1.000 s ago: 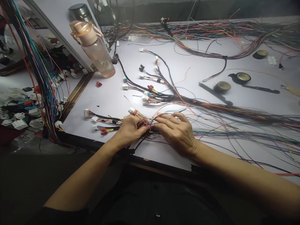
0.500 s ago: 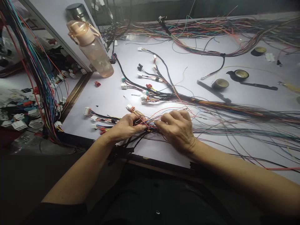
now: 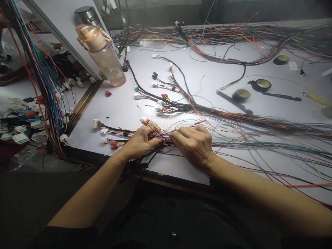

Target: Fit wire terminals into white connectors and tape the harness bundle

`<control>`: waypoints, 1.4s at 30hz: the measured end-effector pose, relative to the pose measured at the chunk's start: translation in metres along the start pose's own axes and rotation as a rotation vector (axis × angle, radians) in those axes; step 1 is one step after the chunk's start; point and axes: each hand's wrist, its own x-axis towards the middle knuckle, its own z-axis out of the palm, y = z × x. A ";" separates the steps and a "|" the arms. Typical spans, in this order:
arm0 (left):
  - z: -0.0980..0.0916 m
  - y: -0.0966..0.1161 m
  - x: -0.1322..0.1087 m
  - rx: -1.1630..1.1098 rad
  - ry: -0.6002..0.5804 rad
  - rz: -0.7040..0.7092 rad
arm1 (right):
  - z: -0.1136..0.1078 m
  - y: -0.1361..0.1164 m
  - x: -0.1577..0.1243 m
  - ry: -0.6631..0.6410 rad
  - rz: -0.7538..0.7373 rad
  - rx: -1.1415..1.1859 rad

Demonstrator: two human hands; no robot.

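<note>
Near the table's front edge, my left hand (image 3: 144,141) is closed around a wire bundle (image 3: 166,137), thumb and fingers pinching it. Just to its right my right hand (image 3: 193,142) grips the same bundle with curled fingers; its fingertips are partly hidden. Left of my left hand, the bundle's branches end in a white multi-pin connector (image 3: 95,123), smaller white plugs and a red connector (image 3: 113,145). A white and orange connector (image 3: 144,120) sticks up above my left hand. To the right, loose coloured wires (image 3: 241,147) fan out across the table.
Behind lies a taped wire harness (image 3: 202,108) with several connectors. Tape rolls (image 3: 241,94), a dark flat strip (image 3: 233,101) and a knife-like tool (image 3: 282,95) lie at right. A bottle (image 3: 105,58) stands at left, by hanging wires (image 3: 44,86). More wires (image 3: 220,34) cross the back.
Both hands stay on the bundle. The right hand's fingers have shifted slightly, and a dark wire tip now shows above them. The view has moved a little.
</note>
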 end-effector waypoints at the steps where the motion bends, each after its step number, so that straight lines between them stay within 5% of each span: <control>1: 0.000 0.000 0.000 -0.005 0.009 0.011 | 0.001 0.000 0.001 0.005 0.009 -0.014; 11: 0.005 -0.012 -0.005 -0.009 0.152 0.151 | 0.016 0.002 0.004 -0.015 0.069 -0.041; 17: 0.002 -0.007 -0.008 0.028 0.072 0.215 | 0.016 0.002 0.008 0.067 0.049 -0.054; 25: -0.011 0.006 -0.009 -0.258 -0.084 0.024 | 0.012 0.008 0.004 -0.022 0.084 -0.058; 32: -0.015 -0.003 -0.013 -0.721 0.061 -0.185 | 0.003 0.015 -0.011 -0.059 0.106 -0.076; 38: -0.010 -0.003 -0.010 -0.798 0.104 -0.245 | -0.019 0.008 -0.006 0.022 0.008 0.110; 42: -0.010 -0.002 -0.007 -0.821 0.072 -0.200 | -0.011 0.003 0.008 -0.012 0.017 0.162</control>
